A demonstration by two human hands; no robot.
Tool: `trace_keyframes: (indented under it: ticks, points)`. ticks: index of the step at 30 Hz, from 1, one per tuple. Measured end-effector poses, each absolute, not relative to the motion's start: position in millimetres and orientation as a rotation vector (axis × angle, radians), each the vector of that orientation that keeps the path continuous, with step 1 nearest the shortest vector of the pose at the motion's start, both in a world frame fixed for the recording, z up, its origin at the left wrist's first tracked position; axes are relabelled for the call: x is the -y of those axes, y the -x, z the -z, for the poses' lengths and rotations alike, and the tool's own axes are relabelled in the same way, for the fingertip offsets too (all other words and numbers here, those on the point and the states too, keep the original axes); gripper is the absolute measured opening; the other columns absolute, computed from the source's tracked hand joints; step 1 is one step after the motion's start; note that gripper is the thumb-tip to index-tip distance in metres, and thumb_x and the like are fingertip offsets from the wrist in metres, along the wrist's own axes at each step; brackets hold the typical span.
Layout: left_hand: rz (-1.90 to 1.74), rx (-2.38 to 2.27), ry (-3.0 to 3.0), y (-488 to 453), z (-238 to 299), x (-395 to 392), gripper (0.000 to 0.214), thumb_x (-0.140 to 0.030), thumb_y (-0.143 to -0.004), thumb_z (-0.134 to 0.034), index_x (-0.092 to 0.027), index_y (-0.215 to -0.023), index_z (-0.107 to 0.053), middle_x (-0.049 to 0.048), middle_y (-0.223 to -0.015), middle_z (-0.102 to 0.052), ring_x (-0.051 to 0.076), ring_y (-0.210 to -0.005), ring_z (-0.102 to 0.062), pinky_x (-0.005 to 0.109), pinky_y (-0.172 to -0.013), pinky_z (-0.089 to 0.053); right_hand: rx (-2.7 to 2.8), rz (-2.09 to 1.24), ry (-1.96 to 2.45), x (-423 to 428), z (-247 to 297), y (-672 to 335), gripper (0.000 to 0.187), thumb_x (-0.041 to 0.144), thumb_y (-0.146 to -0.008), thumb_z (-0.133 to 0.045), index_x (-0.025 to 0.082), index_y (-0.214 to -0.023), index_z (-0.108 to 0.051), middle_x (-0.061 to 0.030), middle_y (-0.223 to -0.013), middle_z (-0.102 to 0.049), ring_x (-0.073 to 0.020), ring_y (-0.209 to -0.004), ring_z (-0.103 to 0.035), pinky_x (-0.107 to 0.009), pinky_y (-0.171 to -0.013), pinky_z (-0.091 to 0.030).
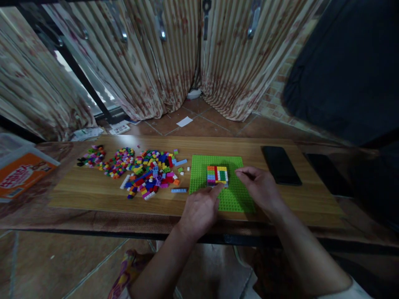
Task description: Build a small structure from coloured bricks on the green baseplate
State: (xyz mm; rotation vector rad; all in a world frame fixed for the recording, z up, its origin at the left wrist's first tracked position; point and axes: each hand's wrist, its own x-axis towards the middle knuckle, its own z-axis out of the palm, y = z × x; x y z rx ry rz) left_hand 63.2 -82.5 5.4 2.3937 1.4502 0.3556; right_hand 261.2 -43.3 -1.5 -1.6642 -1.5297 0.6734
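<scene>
The build [217, 175] is sitting on the green plate [201, 174] on the tabletop [93, 191]. The left hand [199, 209] is lying at the plate's near edge, grip half curled, forefinger touching the build's near side. The right hand [260, 189] is lying just beside the build's right side, fingers drawn together. Whether either grip is holding a brick, I cannot tell. Loose bricks [146, 172] are lying to the left.

— Striped curtains [149, 62] are hanging across the back, and daylight is slipping through the window [84, 83] at left.
— Brown floor tiles [205, 124] are showing, a paper scrap [184, 121] is lying there, and dark fabric [343, 70] is looming right of the wooden surface [93, 191].
</scene>
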Motion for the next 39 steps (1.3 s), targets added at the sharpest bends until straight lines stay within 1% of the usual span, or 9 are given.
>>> trace_keyframes:
  ticks: [5,11,16,23,27,31,33,36,39]
  points:
    - [-0.374,-1.429,-2.378,-62,-5,82,0.042,-0.022,-0.093,-0.048,-0.028,-0.135,-0.047,0.0028,-0.11,-0.069,0.019,-0.095,-0.066,0.033,-0.083,-0.055,1.613,-0.713,1.716,46,-1,-251,0.025,0.04,-0.082,-0.057,0.02,-0.085,-0.072,-0.0047,-0.084,-0.074,-0.0199,-0.078,-0.067,-0.033,-0.071,-0.048]
    - [-0.399,-1.435,-2.37,-60,-5,82,0.045,-0.023,-0.093,-0.048,-0.025,-0.138,-0.044,0.0048,-0.113,-0.068,0.019,-0.097,-0.066,0.033,-0.086,-0.054,1.644,-0.716,1.706,46,11,-242,0.029,0.045,-0.078,-0.063,0.019,-0.088,-0.069,-0.0053,-0.081,-0.073,-0.0198,-0.073,-0.066,-0.035,-0.071,-0.049]
    - [-0.37,-1.466,-2.375,-60,-5,83,0.046,-0.024,-0.093,-0.048,-0.026,-0.138,-0.044,0.0047,-0.108,-0.069,0.02,-0.093,-0.067,0.034,-0.083,-0.055,1.644,-0.676,1.718,45,16,-240,0.028,0.045,-0.077,-0.064,0.019,-0.086,-0.068,-0.0044,-0.076,-0.071,-0.0187,-0.067,-0.065,-0.034,-0.065,-0.048]
    - [-0.395,-1.476,-2.34,-59,-6,83,0.045,-0.023,-0.092,-0.049,-0.026,-0.137,-0.045,0.0037,-0.112,-0.068,0.019,-0.095,-0.066,0.034,-0.084,-0.055,1.639,-0.711,1.719,45,14,-241,0.027,0.044,-0.077,-0.065,0.019,-0.086,-0.068,-0.005,-0.079,-0.072,-0.0188,-0.071,-0.065,-0.035,-0.07,-0.05]
    - [-0.426,-1.503,-2.334,-60,-5,83,0.043,-0.023,-0.092,-0.049,-0.025,-0.135,-0.046,0.003,-0.111,-0.069,0.019,-0.095,-0.066,0.033,-0.084,-0.055,1.605,-0.756,1.709,43,15,-244,0.027,0.043,-0.075,-0.066,0.019,-0.087,-0.068,-0.0048,-0.08,-0.071,-0.0185,-0.072,-0.065,-0.035,-0.071,-0.05]
    - [-0.419,-1.525,-2.328,-62,-4,84,0.042,-0.023,-0.093,-0.048,-0.024,-0.134,-0.047,0.004,-0.113,-0.069,0.018,-0.096,-0.066,0.031,-0.085,-0.054,1.591,-0.827,1.612,47,11,-245,0.025,0.039,-0.073,-0.069,0.02,-0.091,-0.068,-0.0042,-0.086,-0.071,-0.0187,-0.075,-0.065,-0.034,-0.071,-0.05]
    - [-0.412,-1.516,-2.322,-62,-4,85,0.042,-0.023,-0.093,-0.049,-0.024,-0.134,-0.047,0.0042,-0.114,-0.069,0.018,-0.097,-0.066,0.031,-0.086,-0.053,1.642,-0.794,1.544,50,8,-243,0.021,0.035,-0.075,-0.069,0.022,-0.09,-0.068,-0.0033,-0.087,-0.069,-0.0177,-0.074,-0.063,-0.033,-0.07,-0.05]
    - [-0.42,-1.524,-2.321,-62,-5,86,0.041,-0.023,-0.093,-0.048,-0.024,-0.133,-0.048,0.0042,-0.114,-0.068,0.019,-0.097,-0.066,0.032,-0.085,-0.054,1.782,-0.64,1.479,53,5,-238,0.01,0.031,-0.078,-0.064,0.023,-0.084,-0.068,-0.0025,-0.085,-0.064,-0.0169,-0.073,-0.06,-0.033,-0.071,-0.049]
    - [-0.439,-1.541,-2.318,-62,-4,86,0.04,-0.022,-0.093,-0.047,-0.024,-0.133,-0.048,0.0036,-0.112,-0.069,0.019,-0.097,-0.066,0.032,-0.085,-0.054,1.87,-0.524,1.448,54,5,-235,0.008,0.028,-0.081,-0.061,0.023,-0.081,-0.067,-0.0033,-0.086,-0.062,-0.0176,-0.076,-0.06,-0.033,-0.071,-0.048]
